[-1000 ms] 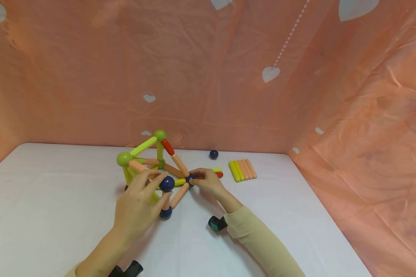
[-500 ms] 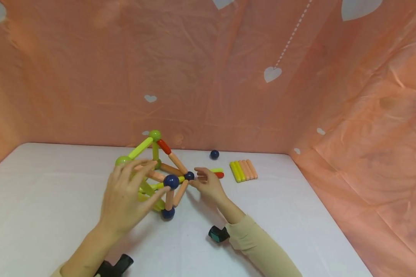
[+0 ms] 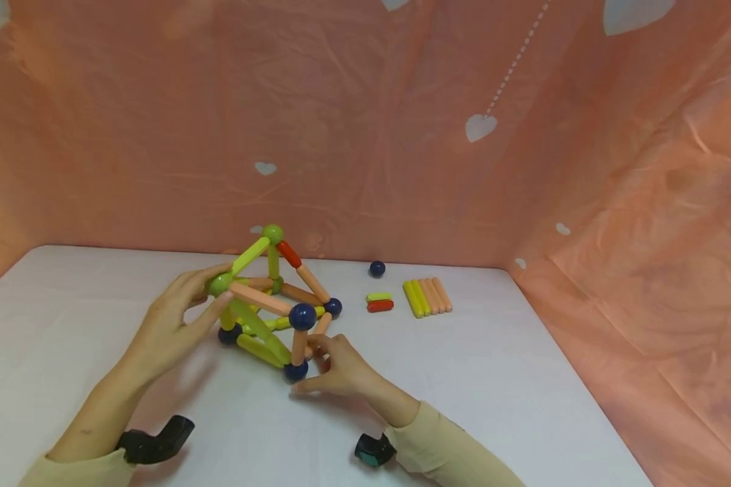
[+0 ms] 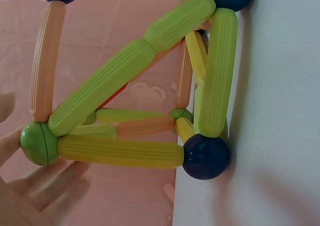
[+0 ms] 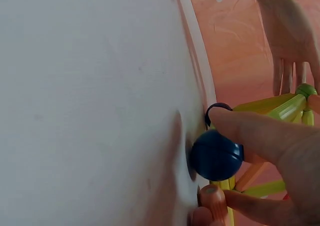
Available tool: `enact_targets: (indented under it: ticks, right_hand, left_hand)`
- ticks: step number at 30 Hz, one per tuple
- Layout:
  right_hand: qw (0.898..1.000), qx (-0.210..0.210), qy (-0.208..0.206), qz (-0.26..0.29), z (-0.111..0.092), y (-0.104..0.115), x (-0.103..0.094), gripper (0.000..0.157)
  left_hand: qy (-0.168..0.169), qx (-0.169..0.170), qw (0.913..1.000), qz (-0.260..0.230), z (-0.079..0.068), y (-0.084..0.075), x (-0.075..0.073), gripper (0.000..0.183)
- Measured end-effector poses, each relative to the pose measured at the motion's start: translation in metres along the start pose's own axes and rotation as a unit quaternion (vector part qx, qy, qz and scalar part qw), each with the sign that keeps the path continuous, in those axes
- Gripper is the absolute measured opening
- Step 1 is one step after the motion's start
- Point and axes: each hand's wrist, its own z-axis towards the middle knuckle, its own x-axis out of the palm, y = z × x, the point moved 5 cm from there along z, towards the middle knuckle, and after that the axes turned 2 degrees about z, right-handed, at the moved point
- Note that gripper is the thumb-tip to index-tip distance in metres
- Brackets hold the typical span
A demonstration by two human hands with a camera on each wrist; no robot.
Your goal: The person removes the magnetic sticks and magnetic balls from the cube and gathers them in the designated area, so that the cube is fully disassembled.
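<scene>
Clearly, the relation that counts lies at the near lower corner of the ball-and-stick frame (image 3: 262,299), which stands on the white-covered desk (image 3: 493,399), ahead of the person and slightly left. The right hand (image 3: 341,368) is the nearer, just right of that corner's navy ball (image 3: 295,372); its thumb and forefinger are parted around the corner, but whether they pinch anything I cannot tell. Beside the forefinger, a slanted peach stick (image 3: 323,324) runs its long axis away and rightward to the far navy ball (image 3: 333,307); whether its near end meets the corner ball is hidden. The left hand (image 3: 173,321), fingers nearly straight and spread, reaches around the upper green ball (image 3: 221,285) without a clear grip.
</scene>
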Motion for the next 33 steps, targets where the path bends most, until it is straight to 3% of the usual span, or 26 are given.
enact_targets:
  ticks: [5, 10, 21, 26, 29, 33]
  right_hand:
    - [0.999, -0.033, -0.017, -0.011, 0.007, 0.001, 0.003, 0.04]
    - [0.996, -0.077, -0.036, -0.001, 0.008, 0.003, 0.001, 0.038]
    - [0.997, -0.066, -0.024, 0.018, 0.01, -0.006, -0.016, 0.047]
    - [0.999, -0.043, -0.025, 0.01, 0.009, -0.001, -0.03, 0.044]
    - [0.994, -0.094, -0.049, 0.028, 0.005, 0.014, -0.046, 0.053]
    - [0.973, -0.216, -0.083, 0.023, -0.004, 0.043, -0.066, 0.061]
  left_hand:
    - [-0.001, -0.001, 1.0, 0.005, -0.003, -0.001, 0.0, 0.042]
    - [-0.004, -0.007, 0.9999, 0.007, -0.009, -0.004, -0.004, 0.039]
    - [-0.018, -0.002, 0.9998, -0.011, -0.025, -0.019, 0.0, 0.04]
    - [0.007, -0.007, 0.9999, -0.01, -0.019, -0.02, 0.008, 0.037]
    - [0.027, -0.012, 0.9993, -0.021, -0.016, -0.018, 0.011, 0.033]
    - [0.04, -0.023, 0.998, -0.044, -0.016, -0.014, 0.011, 0.027]
